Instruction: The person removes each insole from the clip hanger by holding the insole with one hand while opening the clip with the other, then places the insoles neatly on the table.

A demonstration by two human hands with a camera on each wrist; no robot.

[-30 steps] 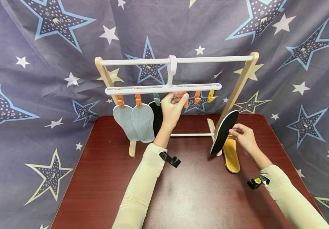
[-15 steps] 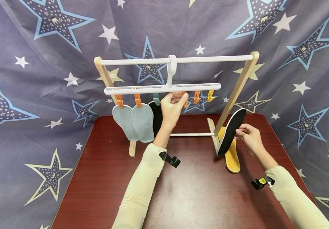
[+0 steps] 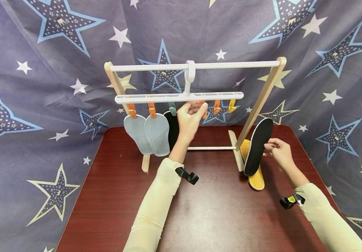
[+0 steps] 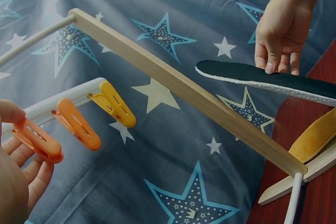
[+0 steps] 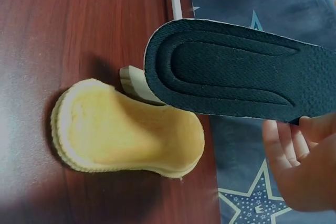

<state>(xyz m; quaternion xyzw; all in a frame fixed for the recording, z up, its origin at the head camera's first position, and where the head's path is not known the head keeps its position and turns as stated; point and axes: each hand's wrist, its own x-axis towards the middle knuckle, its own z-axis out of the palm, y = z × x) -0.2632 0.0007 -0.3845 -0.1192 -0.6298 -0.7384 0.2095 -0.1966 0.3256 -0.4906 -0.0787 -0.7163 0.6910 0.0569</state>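
My left hand [image 3: 188,120] is raised to the white hanger bar [image 3: 155,98], where it pinches an orange clip [image 4: 39,139] between thumb and fingers. In the left wrist view an orange clip [image 4: 79,124] and a yellow clip [image 4: 114,104] hang beside it. With thumb and fingertips my right hand [image 3: 280,152] holds a black insole [image 3: 259,145] by its edge. The insole is tilted, its black face showing, with a pale rim. Below it on the table lies a yellow insole [image 5: 126,129], partly covered by the black one in the head view.
Two grey insoles [image 3: 157,134] and a black insole [image 3: 172,131] hang from clips at the hanger's left half. The hanger hooks over the white rail [image 3: 231,65] of a wooden-sided rack [image 3: 261,101]. The rack stands on a reddish-brown table [image 3: 206,206] before a star-patterned curtain.
My right hand has moved right with the black insole and turned it, so more of its black face shows. My left hand stays on the orange clip.
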